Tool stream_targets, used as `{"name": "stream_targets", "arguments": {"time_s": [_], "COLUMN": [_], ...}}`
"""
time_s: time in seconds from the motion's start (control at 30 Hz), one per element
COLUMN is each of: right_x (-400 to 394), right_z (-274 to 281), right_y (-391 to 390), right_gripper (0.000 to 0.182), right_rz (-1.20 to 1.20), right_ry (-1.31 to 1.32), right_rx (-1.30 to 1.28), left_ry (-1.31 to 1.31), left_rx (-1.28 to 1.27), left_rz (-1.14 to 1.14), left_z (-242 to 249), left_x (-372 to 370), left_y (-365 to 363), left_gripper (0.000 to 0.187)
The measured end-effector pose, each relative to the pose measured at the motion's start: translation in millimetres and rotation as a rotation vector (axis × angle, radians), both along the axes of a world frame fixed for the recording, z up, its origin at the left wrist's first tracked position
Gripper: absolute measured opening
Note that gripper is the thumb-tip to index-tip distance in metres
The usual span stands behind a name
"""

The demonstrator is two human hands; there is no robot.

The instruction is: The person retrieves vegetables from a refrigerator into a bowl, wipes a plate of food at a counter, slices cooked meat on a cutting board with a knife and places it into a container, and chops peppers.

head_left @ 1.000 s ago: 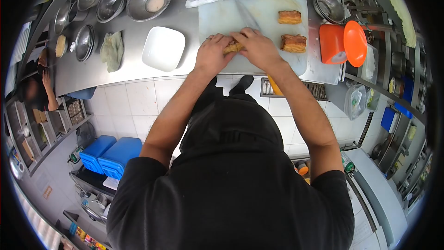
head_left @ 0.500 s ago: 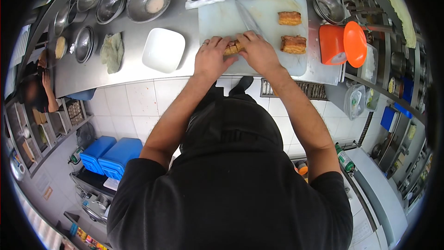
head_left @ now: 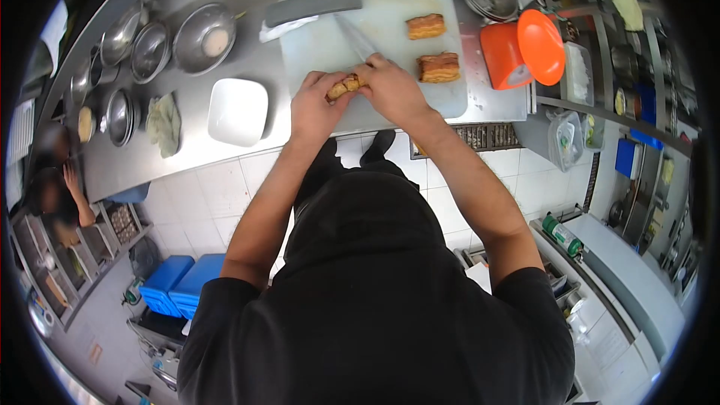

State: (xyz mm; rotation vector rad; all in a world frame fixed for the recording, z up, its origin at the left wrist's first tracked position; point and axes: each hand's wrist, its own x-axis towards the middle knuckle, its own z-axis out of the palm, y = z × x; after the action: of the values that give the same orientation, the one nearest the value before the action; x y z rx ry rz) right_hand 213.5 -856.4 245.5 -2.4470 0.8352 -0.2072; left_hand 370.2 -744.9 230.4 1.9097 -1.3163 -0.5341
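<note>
A browned piece of crispy pork belly (head_left: pixel 344 88), with cuts across it, is held between my two hands over the near edge of the white cutting board (head_left: pixel 315 45). My left hand (head_left: pixel 315 107) is closed around its left end. The right end is gripped by my right hand (head_left: pixel 393 91), whose fingers partly cover it. A knife (head_left: pixel 355 37) lies on the board just beyond my right hand; its handle end is hidden by that hand. Two more pork belly pieces, a far one (head_left: pixel 426 26) and a near one (head_left: pixel 439 68), rest at the board's right side.
A dark grey block (head_left: pixel 313 6) lies along the board's far edge over a white cloth. Left of the board are a white square bowl (head_left: pixel 238 112), a cloth (head_left: pixel 163 124) and several metal bowls. An orange scale (head_left: pixel 504 56) stands right. Another person's hand (head_left: pixel 70 177) shows far left.
The view has turned, shifting the board leftward in it. Both hands still hold the pork belly, which now slants and shows more of its cut top between the fingers.
</note>
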Motion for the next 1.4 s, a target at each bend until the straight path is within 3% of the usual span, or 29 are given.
{"name": "stream_targets", "arguments": {"time_s": [0.2,0.4,0.6,0.77,0.93,1.07,1.4], "right_x": [-34.2,-76.1,-79.4,-92.0,-101.2,-98.0,-101.6], "right_z": [39.7,20.8,-11.3,-17.7,-34.6,-38.9,-24.4], "right_y": [-78.3,-179.7,-196.6,-195.6,-191.7,-189.9,-196.6], "right_gripper": [0.032,0.037,0.044,0.059,0.071,0.065,0.054], "right_rz": [-0.055,-0.005,0.067,0.025,0.006,0.055,0.094], "right_ry": [0.012,0.085,0.082,-0.006,-0.088,-0.064,-0.078], "right_rx": [-0.071,-0.117,-0.053,0.018,0.021,-0.037,0.012], "left_ry": [-0.036,-0.091,-0.085,-0.036,-0.189,-0.282,-0.174], "left_rx": [-0.101,-0.033,0.026,0.026,0.014,0.029,-0.005], "left_rz": [-0.143,-0.248,-0.281,-0.301,-0.328,-0.347,-0.352], "left_z": [26.2,-6.9,-38.2,-37.3,-39.5,-35.7,-26.9], "left_x": [-20.2,-49.6,-49.7,-51.1,-50.4,-55.1,-56.5], "left_y": [-90.2,-195.4,-193.8,-186.2,-187.8,-189.6,-191.4], "left_gripper": [0.034,0.041,0.049,0.062,0.062,0.060,0.061]}}
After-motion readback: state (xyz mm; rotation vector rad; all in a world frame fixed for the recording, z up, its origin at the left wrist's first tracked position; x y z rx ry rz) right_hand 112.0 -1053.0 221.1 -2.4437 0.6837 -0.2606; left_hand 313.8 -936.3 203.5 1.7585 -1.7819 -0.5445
